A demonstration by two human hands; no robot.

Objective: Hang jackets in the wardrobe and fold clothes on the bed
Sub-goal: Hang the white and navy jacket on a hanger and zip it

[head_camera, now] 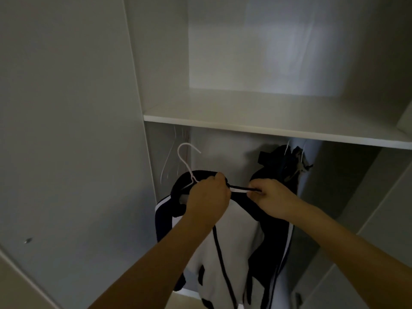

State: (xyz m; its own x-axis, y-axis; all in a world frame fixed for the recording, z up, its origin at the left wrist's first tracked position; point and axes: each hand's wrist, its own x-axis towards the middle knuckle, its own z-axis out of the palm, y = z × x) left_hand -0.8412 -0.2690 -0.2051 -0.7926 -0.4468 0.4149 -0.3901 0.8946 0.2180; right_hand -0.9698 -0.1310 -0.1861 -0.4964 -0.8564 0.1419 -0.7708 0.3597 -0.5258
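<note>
A dark navy and white jacket [236,237] hangs from a white wire hanger [186,157] in front of the open wardrobe, below the shelf. My left hand [207,197] grips the hanger's neck together with the jacket collar. My right hand [270,197] pinches the dark collar edge and the hanger's bar at the jacket's right shoulder. The hanger's hook points up and is free, touching nothing. The wardrobe rail is hidden behind the shelf [267,128].
A dark jacket [283,166] hangs on white hangers at the right of the compartment. Several bare white hangers [171,157] hang at the left wall. The wardrobe door [66,130] stands open on the left.
</note>
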